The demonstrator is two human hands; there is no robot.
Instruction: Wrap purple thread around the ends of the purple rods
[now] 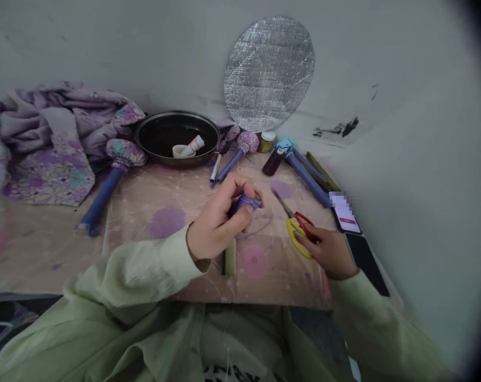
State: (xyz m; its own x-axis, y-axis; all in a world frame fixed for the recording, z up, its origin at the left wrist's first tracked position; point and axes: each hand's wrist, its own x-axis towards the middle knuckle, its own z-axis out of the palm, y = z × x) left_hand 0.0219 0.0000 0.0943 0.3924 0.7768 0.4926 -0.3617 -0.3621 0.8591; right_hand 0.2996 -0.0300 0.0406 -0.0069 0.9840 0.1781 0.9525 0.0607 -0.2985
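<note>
In the middle of the view, my left hand (224, 215) is closed around a bamboo stick (230, 258), whose upper end is wrapped in purple-blue material (245, 201). Part of the stick is hidden behind my palm and wrist. A thin purple strand (260, 229) curves over the tabletop beside that hand. On the right, my right hand (330, 250) grips scissors (298, 225) by their red and yellow handles. The blades look closed and point up and to the left, apart from the wrapped stick.
Behind my hands stand a black pan (145, 151) holding a small cup (180, 152), a marker (215, 168), a dark bottle (273, 162) and a jar (266, 141). Cloth-headed sticks (103, 199) and floral fabric (49, 154) lie left. A phone (347, 215) rests right, near the wall.
</note>
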